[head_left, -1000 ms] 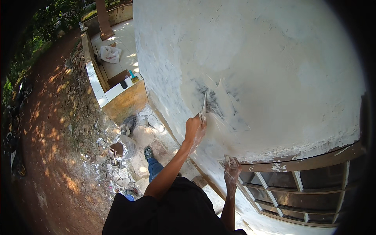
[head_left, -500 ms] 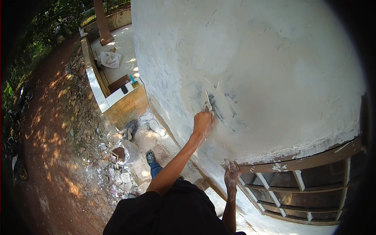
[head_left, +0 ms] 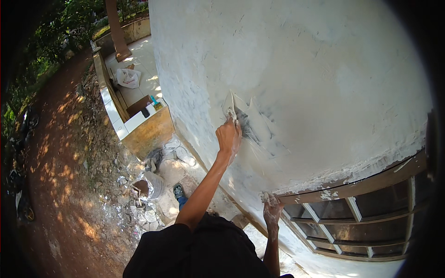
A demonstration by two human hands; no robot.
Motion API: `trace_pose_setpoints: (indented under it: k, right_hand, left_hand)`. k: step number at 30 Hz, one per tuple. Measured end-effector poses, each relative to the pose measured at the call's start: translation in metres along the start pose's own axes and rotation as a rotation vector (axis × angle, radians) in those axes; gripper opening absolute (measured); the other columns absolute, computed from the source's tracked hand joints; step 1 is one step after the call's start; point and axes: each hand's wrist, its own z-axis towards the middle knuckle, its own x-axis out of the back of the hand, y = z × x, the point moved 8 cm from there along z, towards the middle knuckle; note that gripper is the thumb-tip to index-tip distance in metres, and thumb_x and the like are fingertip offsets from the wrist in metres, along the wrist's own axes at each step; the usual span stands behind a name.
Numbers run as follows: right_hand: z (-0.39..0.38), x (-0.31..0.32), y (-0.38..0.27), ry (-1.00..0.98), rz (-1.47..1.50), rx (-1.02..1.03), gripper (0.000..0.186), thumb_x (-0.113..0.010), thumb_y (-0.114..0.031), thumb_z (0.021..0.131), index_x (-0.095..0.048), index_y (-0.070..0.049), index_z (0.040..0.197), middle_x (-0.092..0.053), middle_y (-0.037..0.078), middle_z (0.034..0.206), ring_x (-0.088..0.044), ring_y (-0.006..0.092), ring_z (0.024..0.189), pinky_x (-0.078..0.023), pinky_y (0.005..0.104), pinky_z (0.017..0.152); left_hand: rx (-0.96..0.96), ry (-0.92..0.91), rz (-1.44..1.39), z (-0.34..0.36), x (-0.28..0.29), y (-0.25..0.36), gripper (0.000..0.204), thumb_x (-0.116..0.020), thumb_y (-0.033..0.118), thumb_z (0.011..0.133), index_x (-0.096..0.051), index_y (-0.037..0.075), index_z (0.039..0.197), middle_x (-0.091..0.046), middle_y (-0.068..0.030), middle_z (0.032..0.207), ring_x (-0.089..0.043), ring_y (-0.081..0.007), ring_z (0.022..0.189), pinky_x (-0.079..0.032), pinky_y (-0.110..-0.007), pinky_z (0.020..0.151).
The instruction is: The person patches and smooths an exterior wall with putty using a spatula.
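My left hand (head_left: 228, 137) is closed around a putty knife (head_left: 230, 107), its blade lying against the pale wall (head_left: 315, 92). Beside the blade, dark grey streaks and ridges of fresh filler (head_left: 252, 118) mark the surface. Lower down, my right hand (head_left: 272, 208) is closed at the upper corner of the wooden window frame (head_left: 352, 192). Its fingers are coated in white filler and hold a pale lump that I cannot make out clearly.
Below the frame are glass panes (head_left: 380, 211). An open sack (head_left: 150, 185) stands among rubble near my foot (head_left: 179, 191). On a low tiled wall (head_left: 134, 121) lie a black object and a turquoise-handled tool (head_left: 154, 100); a white plastic bag (head_left: 128, 78) rests on the porch floor.
My left hand and the putty knife have moved left and slightly up across the wall, exposing more of the dark streaks. The right hand stays at the frame corner.
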Motion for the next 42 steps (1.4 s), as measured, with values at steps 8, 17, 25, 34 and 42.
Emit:
trace_pose_setpoints:
  k: [8, 17, 25, 34, 42]
  right_hand:
    - [-0.016, -0.004, 0.026, 0.069, 0.235, -0.174, 0.014, -0.062, -0.007, 0.085, -0.068, -0.001, 0.096, -0.067, 0.014, 0.077, -0.065, 0.0217, 0.064, -0.05, 0.0334, 0.061]
    - [-0.022, 0.007, 0.032, 0.01, 0.212, -0.258, 0.013, -0.063, -0.008, 0.086, -0.068, 0.0, 0.094, -0.067, 0.013, 0.08, -0.066, 0.0191, 0.067, -0.051, 0.0316, 0.062]
    - [-0.042, -0.007, 0.054, -0.033, 0.291, -0.313, 0.015, -0.063, -0.009, 0.086, -0.068, -0.001, 0.096, -0.067, 0.012, 0.081, -0.066, 0.0179, 0.067, -0.051, 0.0309, 0.063]
    - [-0.047, -0.008, 0.048, 0.009, 0.38, -0.343, 0.013, -0.059, -0.001, 0.087, -0.066, 0.002, 0.098, -0.064, 0.008, 0.08, -0.059, 0.0136, 0.067, -0.048, 0.0277, 0.065]
    - [-0.043, -0.003, 0.046, -0.006, 0.359, -0.384, 0.015, -0.06, -0.002, 0.085, -0.067, 0.001, 0.099, -0.066, 0.011, 0.082, -0.062, 0.0146, 0.069, -0.05, 0.0285, 0.065]
  left_hand:
    - [-0.154, -0.12, -0.083, -0.102, -0.027, 0.03, 0.036, -0.06, 0.008, 0.081, -0.057, -0.01, 0.112, -0.063, -0.0238, 0.074, -0.062, -0.0349, 0.058, -0.048, -0.04, 0.052]
    - [0.179, -0.21, -0.859, -0.042, 0.035, -0.048, 0.016, -0.056, -0.003, 0.087, -0.063, -0.006, 0.1, -0.068, -0.0095, 0.093, -0.062, -0.0129, 0.083, -0.05, -0.026, 0.076]
    - [0.476, -0.228, -1.156, 0.001, -0.04, -0.057, 0.017, -0.061, 0.001, 0.085, -0.064, -0.001, 0.102, -0.066, -0.0062, 0.089, -0.064, -0.0131, 0.076, -0.052, -0.025, 0.067]
    - [0.615, -0.187, -1.146, -0.038, -0.079, -0.133, 0.018, -0.058, 0.002, 0.087, -0.062, -0.003, 0.103, -0.065, -0.0082, 0.092, -0.064, -0.0146, 0.077, -0.055, -0.028, 0.067]
    - [0.681, -0.021, -0.888, -0.078, -0.015, -0.157, 0.015, -0.057, 0.003, 0.085, -0.066, -0.004, 0.094, -0.068, -0.0092, 0.08, -0.064, -0.0156, 0.063, -0.052, -0.029, 0.056]
